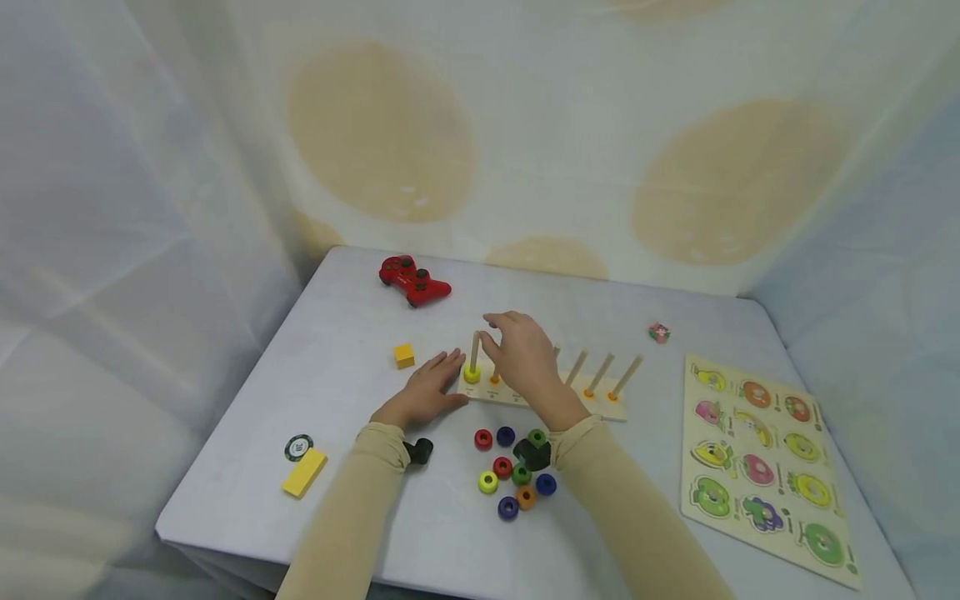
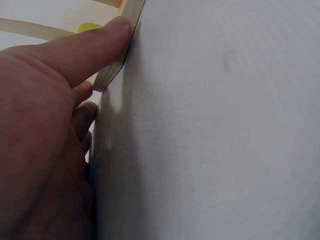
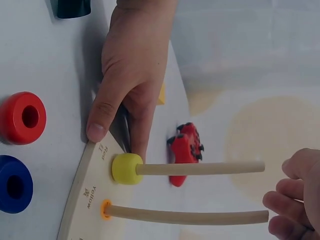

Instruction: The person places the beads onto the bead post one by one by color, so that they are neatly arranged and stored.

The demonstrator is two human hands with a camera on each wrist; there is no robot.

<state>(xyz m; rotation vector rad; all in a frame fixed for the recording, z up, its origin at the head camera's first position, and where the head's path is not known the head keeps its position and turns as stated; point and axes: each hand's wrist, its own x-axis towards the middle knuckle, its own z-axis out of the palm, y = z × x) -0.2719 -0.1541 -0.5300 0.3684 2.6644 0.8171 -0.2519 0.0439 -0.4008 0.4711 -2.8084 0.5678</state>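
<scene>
Pale wooden peg board (image 1: pixel 525 397) with natural pegs, orange collars; yellow ring (image 1: pixel 471 374) on the leftmost peg. Loose rings (image 1: pixel 514 471): red, blue, green, yellow, orange. Red game controller (image 1: pixel 413 280) near the table's far edge. Yellow cube (image 1: pixel 404 356). Beige sleeves (image 1: pixel 352 508).

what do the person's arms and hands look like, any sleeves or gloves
Both arms wear long, plain beige sleeves that end at the wrists. The left hand and right hand are bare, with no gloves, and no rings or markings show. Fingernails look short and unpainted.

Left hand (image 1: pixel 423 393) lies flat, fingers straight; right hand (image 1: pixel 522 354) hovers, fingers loosely curled.
</scene>
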